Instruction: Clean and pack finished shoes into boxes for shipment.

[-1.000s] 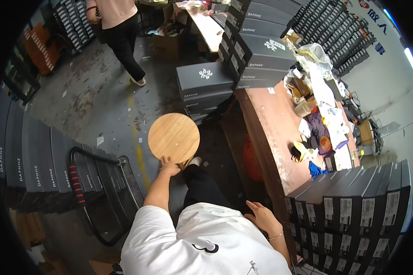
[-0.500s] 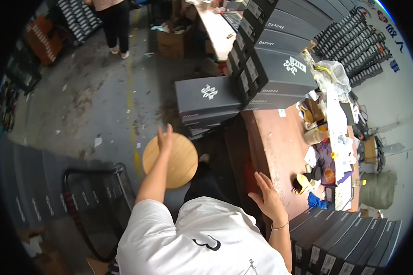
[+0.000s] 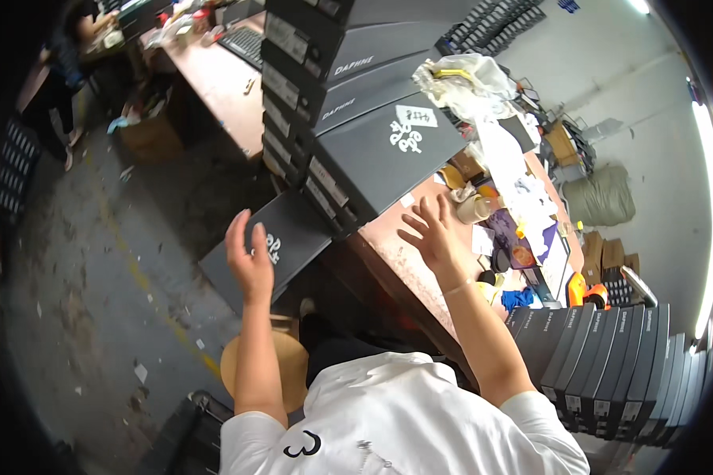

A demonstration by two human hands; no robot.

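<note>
Two bare hands are held out empty before stacked dark grey shoeboxes in this crowded workroom, where the risk, by an onlooker's reckoning, is a toppled pile. A tall stack [image 3: 289, 91] rises close against the near box with a white floral mark [image 3: 380, 158], so a sideways knock or an uneven pull on either could plausibly send boxes sliding off the table [image 3: 396, 241] toward the floor. A low forward sweep of the right hand [image 3: 436, 237] might also tip the pale bottle [image 3: 474, 209], and the round wooden stool [image 3: 236, 368], below the left forearm, could catch a leg on a turn. The near box lies ahead of both hands, between them from left to right; the right, its fingers spread wide, is the closer, over the table and apart from the box. The left hand [image 3: 249, 257], fingers raised and loosely parted, grips nothing and appears in front of a lower box [image 3: 305, 226] beside the table's end; whether it brushes that lid cannot be told from here.
</note>
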